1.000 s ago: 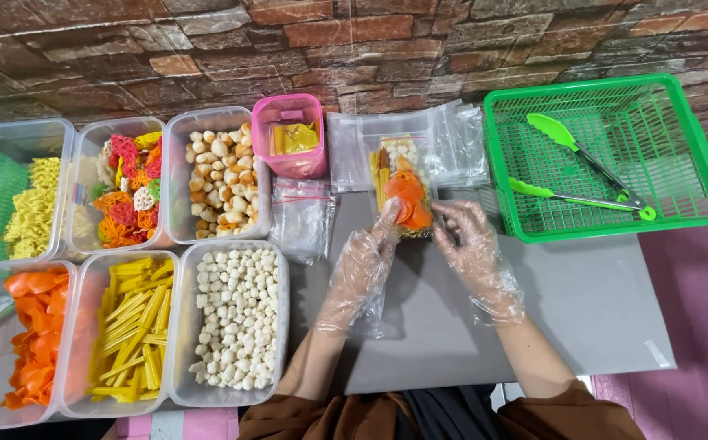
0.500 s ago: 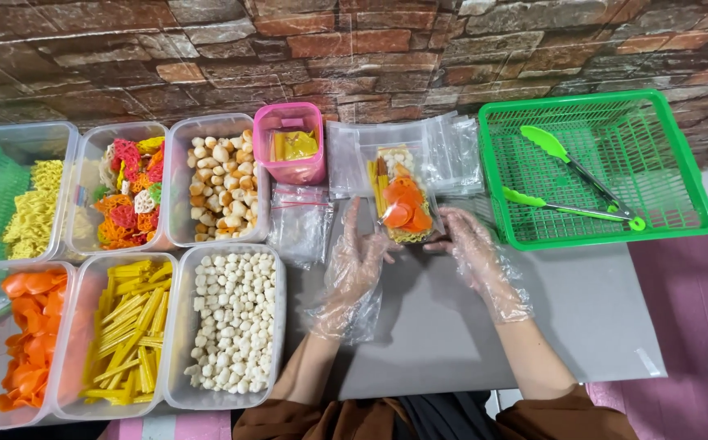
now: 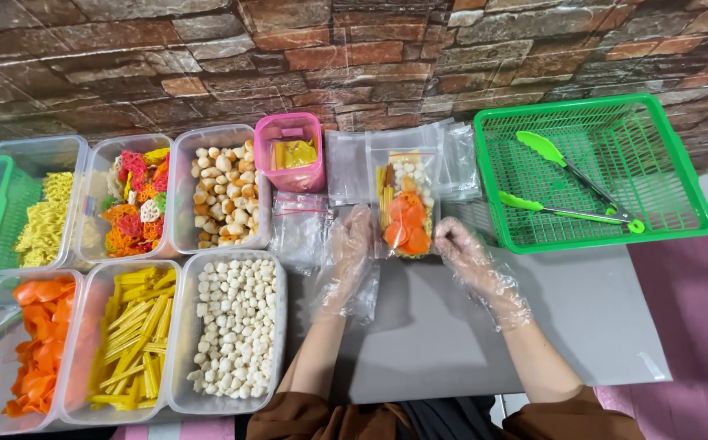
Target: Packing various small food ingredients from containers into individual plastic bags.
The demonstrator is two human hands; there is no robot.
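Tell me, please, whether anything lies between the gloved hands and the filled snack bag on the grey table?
Nothing visible does. The left hand and right hand sit at either side of the snack bag, fingertips at its lower corners on the grey table.

A grey table (image 3: pixel 582 310) carries clear snack tubs (image 3: pixel 236 330), a filled bag (image 3: pixel 405 208) and a green basket (image 3: pixel 594 171).
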